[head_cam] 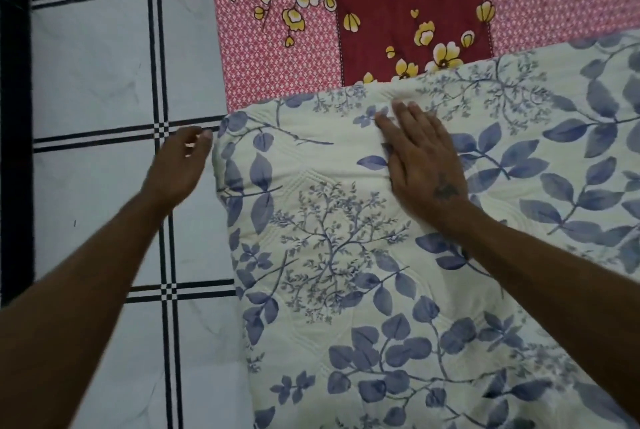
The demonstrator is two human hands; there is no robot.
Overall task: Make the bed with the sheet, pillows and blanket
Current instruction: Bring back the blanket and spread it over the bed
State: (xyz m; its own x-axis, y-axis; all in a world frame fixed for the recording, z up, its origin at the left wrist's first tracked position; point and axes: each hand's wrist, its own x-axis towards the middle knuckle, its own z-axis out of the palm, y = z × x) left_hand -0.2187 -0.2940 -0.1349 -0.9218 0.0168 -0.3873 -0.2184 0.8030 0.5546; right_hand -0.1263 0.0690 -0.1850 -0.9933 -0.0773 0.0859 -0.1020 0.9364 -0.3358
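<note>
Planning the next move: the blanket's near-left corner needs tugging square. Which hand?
Left. The left hand hangs at the blanket corner, fingers curled beside its edge; the right hand lies flat mid-blanket.

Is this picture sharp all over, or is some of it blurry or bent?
Head view: soft overall, light dim and even, no glare. The left hand at the blanket corner is motion-blurred; the right hand lying flat is clearer. The floor lines bow slightly, a wide-angle effect.

Blanket was cream with blue leaf print; sheet was pink-red patchwork with yellow flowers; floor was white tile with black lines.
</note>
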